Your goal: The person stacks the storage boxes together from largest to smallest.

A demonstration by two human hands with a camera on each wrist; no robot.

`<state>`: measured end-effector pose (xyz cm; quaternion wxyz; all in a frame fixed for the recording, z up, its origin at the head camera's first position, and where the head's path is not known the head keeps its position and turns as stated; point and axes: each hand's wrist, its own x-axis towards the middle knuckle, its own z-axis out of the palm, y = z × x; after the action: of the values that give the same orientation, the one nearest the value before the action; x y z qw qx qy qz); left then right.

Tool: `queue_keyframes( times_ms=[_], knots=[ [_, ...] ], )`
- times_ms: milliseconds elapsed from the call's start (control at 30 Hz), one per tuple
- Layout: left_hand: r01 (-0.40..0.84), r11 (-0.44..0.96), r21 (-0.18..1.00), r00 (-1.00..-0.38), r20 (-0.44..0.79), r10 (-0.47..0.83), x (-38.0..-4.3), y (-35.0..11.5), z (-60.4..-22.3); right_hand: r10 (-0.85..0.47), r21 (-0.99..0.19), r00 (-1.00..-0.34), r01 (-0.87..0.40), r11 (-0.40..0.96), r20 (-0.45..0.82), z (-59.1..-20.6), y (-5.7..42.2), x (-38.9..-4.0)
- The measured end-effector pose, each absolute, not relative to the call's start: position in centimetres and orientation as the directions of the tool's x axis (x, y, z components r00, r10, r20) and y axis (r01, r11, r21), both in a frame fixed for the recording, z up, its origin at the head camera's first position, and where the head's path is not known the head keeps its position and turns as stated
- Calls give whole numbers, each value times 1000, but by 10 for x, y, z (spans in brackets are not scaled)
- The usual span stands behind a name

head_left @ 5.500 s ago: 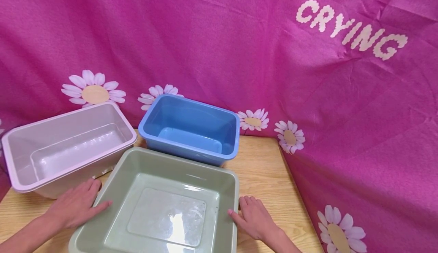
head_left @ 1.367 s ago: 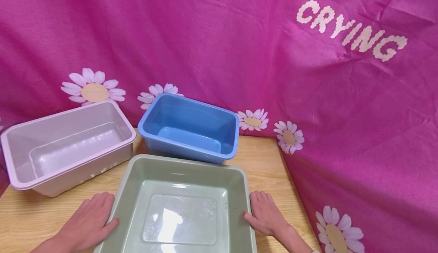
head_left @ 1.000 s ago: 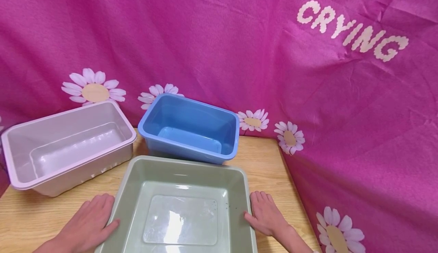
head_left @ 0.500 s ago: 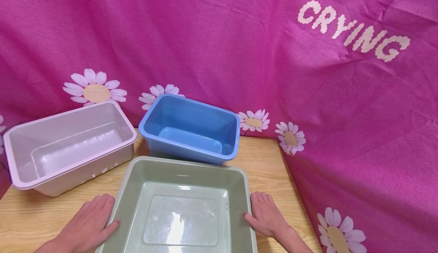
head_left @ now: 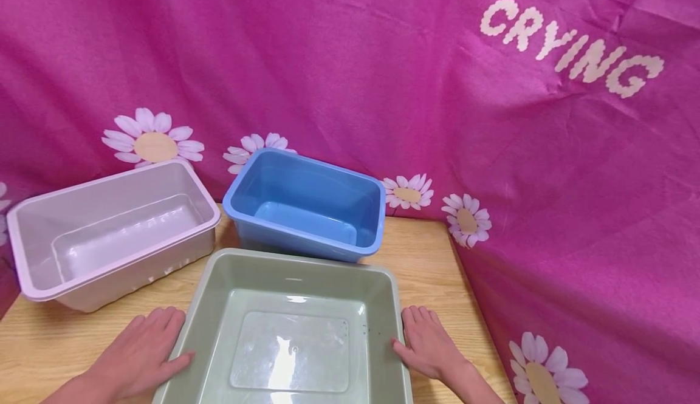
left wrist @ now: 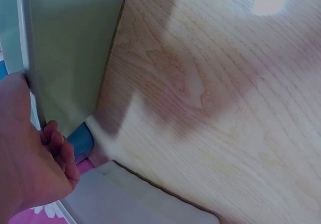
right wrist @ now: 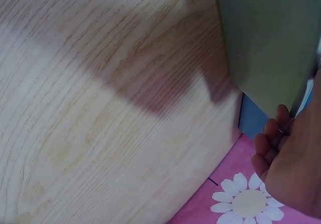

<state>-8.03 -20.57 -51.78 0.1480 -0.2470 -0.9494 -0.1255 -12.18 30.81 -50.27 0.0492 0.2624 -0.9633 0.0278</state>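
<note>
A wide, shallow sage-green plastic basin [head_left: 290, 352] lies at the front of the table, with nothing inside but some small dark specks. My left hand [head_left: 143, 352] grips its left rim, thumb over the inner side. In the left wrist view the fingers [left wrist: 59, 146] curl under the rim from outside. On the opposite side my right hand [head_left: 429, 343] holds the right rim the same way, its thumb inside. Curled fingers [right wrist: 271, 136] show beneath that rim in the right wrist view. The basin's near edge falls outside the head view.
A blue rectangular tub [head_left: 306, 234] stands just behind the basin. To the left sits a pale mauve tub [head_left: 137, 264], set at an angle. Both have bare insides. A magenta cloth [head_left: 350, 76] with daisies encloses the back and right of the wooden table [head_left: 426, 264].
Compared with 5.5 s ago, the basin has shifted right and toward me and turned straighter, both hands moving with it. Over the last second hands and basin stay in place.
</note>
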Motion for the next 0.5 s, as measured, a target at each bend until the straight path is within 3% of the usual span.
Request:
queue_keyframes(
  times_ms=[500],
  knots=[
    [477,868,138,-864,256,434,-82,-207,-512,-511,-70,-856,-516,854,81,-495,309,-124]
  ],
)
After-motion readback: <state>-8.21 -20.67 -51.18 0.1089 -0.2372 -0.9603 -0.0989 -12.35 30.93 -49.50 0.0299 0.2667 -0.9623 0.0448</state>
